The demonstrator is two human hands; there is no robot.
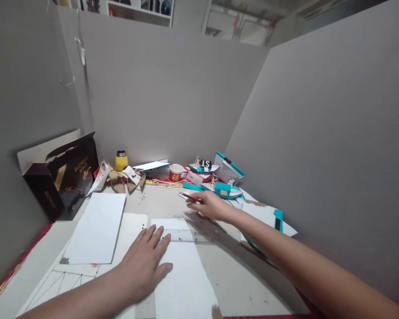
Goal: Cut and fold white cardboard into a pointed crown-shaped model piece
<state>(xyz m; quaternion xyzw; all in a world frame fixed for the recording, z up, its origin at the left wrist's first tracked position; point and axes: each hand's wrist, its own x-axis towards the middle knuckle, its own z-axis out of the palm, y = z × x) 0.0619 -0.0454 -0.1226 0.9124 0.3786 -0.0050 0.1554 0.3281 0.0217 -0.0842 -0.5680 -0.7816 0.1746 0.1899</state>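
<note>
My left hand lies flat with its fingers spread, on the left edge of a long white board. Its fingertips reach the left end of a clear ruler, which lies across the board's upper part and sticks out to the right. Farther back, my right hand is closed around a thin red and dark pen, whose tip points left. Red scissor handles show just under that hand. To the left lies another white board, over a sheet with drawn lines.
A dark box stands at the left. Along the back wall are a yellow jar, cardboard scraps, a paper cup and model boats with teal tape. A taped white piece lies on the right, under my forearm.
</note>
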